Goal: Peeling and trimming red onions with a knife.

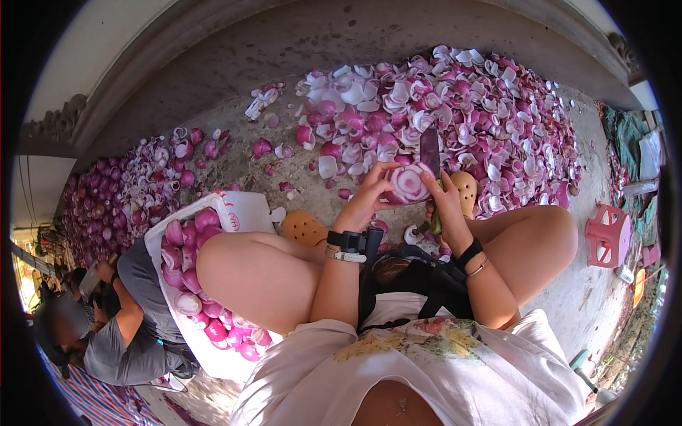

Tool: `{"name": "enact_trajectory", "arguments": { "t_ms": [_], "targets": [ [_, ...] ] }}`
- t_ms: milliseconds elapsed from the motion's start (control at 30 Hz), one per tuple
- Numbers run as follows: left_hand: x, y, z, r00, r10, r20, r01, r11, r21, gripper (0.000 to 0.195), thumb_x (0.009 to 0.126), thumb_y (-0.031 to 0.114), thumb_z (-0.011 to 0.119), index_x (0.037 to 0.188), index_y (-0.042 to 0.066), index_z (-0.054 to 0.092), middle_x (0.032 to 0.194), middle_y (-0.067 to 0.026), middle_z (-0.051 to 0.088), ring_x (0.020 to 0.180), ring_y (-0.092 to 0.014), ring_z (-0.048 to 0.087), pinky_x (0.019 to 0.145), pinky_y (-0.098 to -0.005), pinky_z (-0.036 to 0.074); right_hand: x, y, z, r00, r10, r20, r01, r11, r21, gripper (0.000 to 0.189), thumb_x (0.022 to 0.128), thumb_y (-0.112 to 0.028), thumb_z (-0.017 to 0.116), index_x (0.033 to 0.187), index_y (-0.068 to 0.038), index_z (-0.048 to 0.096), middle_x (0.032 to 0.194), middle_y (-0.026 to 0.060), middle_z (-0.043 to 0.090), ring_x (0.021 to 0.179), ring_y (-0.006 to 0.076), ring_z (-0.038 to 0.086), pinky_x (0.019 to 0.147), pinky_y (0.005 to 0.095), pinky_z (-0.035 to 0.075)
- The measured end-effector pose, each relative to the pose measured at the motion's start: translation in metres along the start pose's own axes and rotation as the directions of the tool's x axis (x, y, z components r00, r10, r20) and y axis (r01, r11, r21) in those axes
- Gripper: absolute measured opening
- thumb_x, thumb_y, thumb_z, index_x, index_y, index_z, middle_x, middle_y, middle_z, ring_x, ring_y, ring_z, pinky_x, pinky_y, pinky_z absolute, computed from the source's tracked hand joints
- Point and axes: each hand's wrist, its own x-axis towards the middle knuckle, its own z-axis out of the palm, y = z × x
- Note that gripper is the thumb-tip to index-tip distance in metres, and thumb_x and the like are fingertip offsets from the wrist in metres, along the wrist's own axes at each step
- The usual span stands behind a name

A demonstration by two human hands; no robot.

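My left hand (pixel 363 196) grips a red onion (pixel 409 182) from its left side, its pale ringed cut face turned up. In my right hand (pixel 447 205) is a knife with a wide dark blade (pixel 429 149) pointing away from me and a greenish handle, mostly covered by the fingers. The right thumb touches the right edge of the onion, close to the blade. Beyond both hands spreads a large heap of onion skins and layers (pixel 479 112). A white foam box (pixel 248 210) holding purple onions (pixel 186 255) stands beside my left knee.
A co-worker (pixel 125 341) in grey sits at the left, near another onion pile (pixel 96 197). My yellow clogs (pixel 305 226) rest on the concrete floor. A red plastic stool (pixel 610 237) is at the right. Behind the heaps runs a grey wall (pixel 213 74).
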Motion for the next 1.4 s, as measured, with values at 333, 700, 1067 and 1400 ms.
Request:
{"name": "enact_trajectory", "arguments": {
  "t_ms": [333,700,1067,1400],
  "targets": [
    [0.005,-0.002,0.006,0.999,0.004,-0.05,0.0,0.997,0.074,0.049,0.094,0.026,0.064,0.137,0.012,0.044,0.131,-0.0039,0.052,0.115,-0.017,0.057,0.09,-0.0343,0.054,0.003,-0.002,-0.002,0.999,0.048,0.008,-0.048,0.999,0.019,0.063,0.088,-0.045,0.071,0.13,-0.001,0.052,0.072,-0.0022,0.051,0.049,0.0058,0.047,0.041,0.021,0.037],
    [0.016,-0.014,0.005,0.921,0.387,0.048,-0.364,0.807,0.465,0.075,0.075,0.015,0.087,0.135,0.008,0.043,0.131,-0.0093,0.05,0.123,-0.018,0.048,0.095,-0.0292,0.047,-0.001,-0.008,-0.009,0.953,0.282,0.108,-0.302,0.903,0.307,0.037,0.095,-0.046,0.061,0.114,-0.014,0.059,0.078,-0.0035,0.053,0.052,0.006,0.044,0.045,0.0187,0.035],
    [0.015,-0.012,0.014,0.916,0.402,-0.004,-0.36,0.825,0.435,0.078,0.076,0.016,0.086,0.138,0.005,0.041,0.134,-0.0131,0.051,0.125,-0.021,0.05,0.101,-0.0339,0.046,0.001,-0.002,-0.013,0.931,0.299,0.209,-0.362,0.818,0.446,0.034,0.093,-0.05,0.065,0.099,-0.017,0.057,0.071,-0.0028,0.054,0.048,0.0078,0.046,0.042,0.0199,0.037],
    [0.016,-0.015,0.015,0.921,0.389,-0.016,-0.362,0.872,0.328,0.072,0.078,0.019,0.086,0.133,0.004,0.042,0.131,-0.0132,0.051,0.124,-0.021,0.05,0.103,-0.0343,0.044,0.0,-0.003,-0.012,0.912,0.357,0.203,-0.41,0.775,0.481,0.034,0.091,-0.049,0.068,0.098,-0.018,0.056,0.069,-0.0027,0.053,0.046,0.0083,0.045,0.041,0.0205,0.037]
  ]
}}
